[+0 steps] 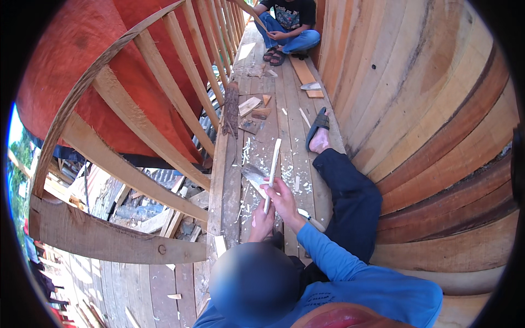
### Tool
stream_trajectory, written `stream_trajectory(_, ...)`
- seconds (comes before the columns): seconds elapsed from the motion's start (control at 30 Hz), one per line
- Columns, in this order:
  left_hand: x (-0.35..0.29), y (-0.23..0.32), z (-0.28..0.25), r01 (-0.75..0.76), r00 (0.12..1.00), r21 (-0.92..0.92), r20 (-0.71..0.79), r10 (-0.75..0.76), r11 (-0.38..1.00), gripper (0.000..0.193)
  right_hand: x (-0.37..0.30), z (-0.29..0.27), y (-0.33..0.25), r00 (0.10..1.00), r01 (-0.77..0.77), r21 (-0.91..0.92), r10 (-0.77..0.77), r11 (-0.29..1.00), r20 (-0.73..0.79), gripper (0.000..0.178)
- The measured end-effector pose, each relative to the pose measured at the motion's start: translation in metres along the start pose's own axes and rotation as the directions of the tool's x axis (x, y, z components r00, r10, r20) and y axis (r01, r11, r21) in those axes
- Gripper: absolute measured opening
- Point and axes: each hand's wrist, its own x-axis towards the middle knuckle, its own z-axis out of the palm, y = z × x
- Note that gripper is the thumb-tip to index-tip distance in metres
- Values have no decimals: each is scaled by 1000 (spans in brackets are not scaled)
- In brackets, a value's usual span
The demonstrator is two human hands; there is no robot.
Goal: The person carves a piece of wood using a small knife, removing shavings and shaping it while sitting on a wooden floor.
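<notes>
A slim, pale wooden stick [275,158] stands nearly upright in front of me. The fingers of my right hand [284,201] are closed around its middle. My left hand [262,223] is closed at its lower end. Just beyond my hands is a broad, grey metal blade [254,176], partly covered by my right fingers. A pale handle [313,221] shows to the right of my right wrist. Whether it belongs to that blade is hidden by my hand. Wood shavings [265,154] lie scattered on the planks around the stick.
Offcuts of wood [250,105] and a strip of bark [230,106] lie farther along the plank floor [281,117]. A slatted wooden railing [150,131] curves along the left, a board wall [394,98] along the right. Ahead sits another person [290,30] beside a board with a trowel-like tool [310,86].
</notes>
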Motion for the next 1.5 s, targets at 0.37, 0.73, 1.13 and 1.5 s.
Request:
stream_trajectory(0.37, -7, 8, -8, -51, 997, 172, -45, 59, 984, 15, -13, 0, 6, 986, 38, 170, -10, 985, -165, 22)
stream_trajectory(0.73, -11, 6, -9, -173, 979, 227, -68, 192, 958, 10, -29, -14, -11, 973, -228, 541, 215, 810, 89, 30)
stream_trajectory(1.13, -14, 2, -30, -321, 935, 399, 281, 219, 859, 48, -26, -53, 3, 965, -264, 382, 239, 886, 112, 34)
stream_trajectory(1.5, 52, 345, -263, -895, 323, -266, 169, 931, 358, 48, -52, -197, 46, 927, -363, 190, 375, 912, -29, 33)
